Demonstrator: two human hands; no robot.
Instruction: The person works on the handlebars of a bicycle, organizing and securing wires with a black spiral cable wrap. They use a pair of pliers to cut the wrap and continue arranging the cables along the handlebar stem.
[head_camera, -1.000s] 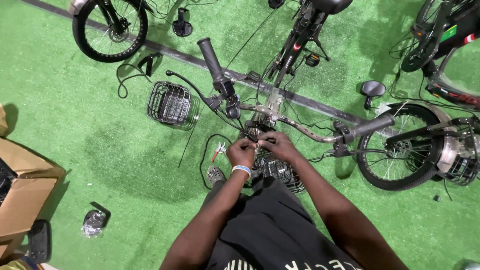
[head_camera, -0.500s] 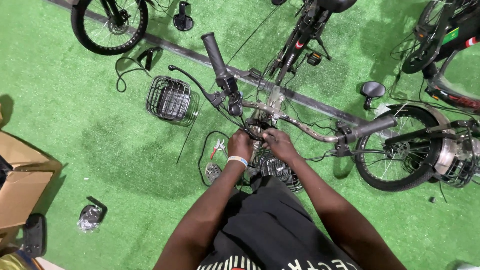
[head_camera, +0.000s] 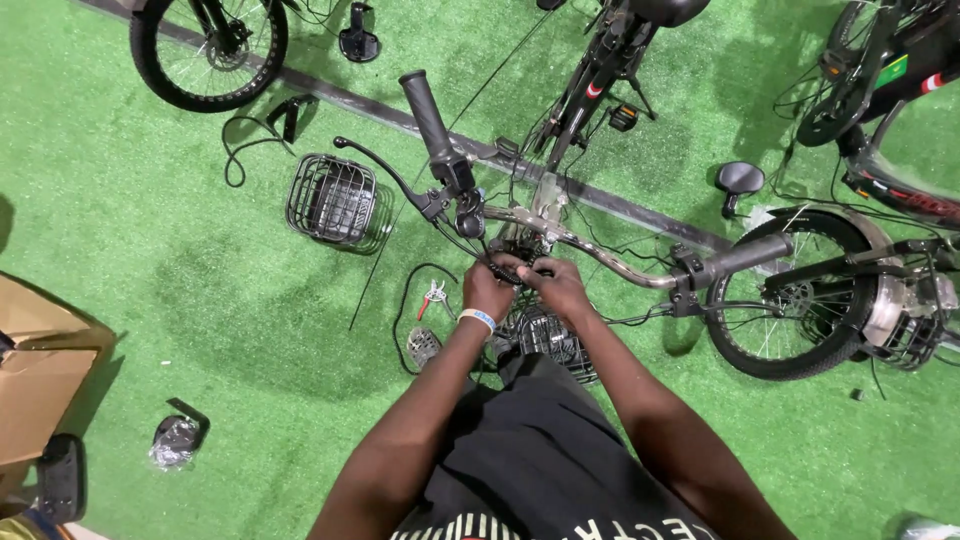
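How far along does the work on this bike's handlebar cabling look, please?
Done: grips and brake lever sit on the handlebar. In hand: left hand and right hand pinch black cables at the stem. Left: loose cables hang, wire basket and cutters lie on the turf.

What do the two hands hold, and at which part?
Both the left hand and right hand pinch black cables just under the middle of the handlebar.
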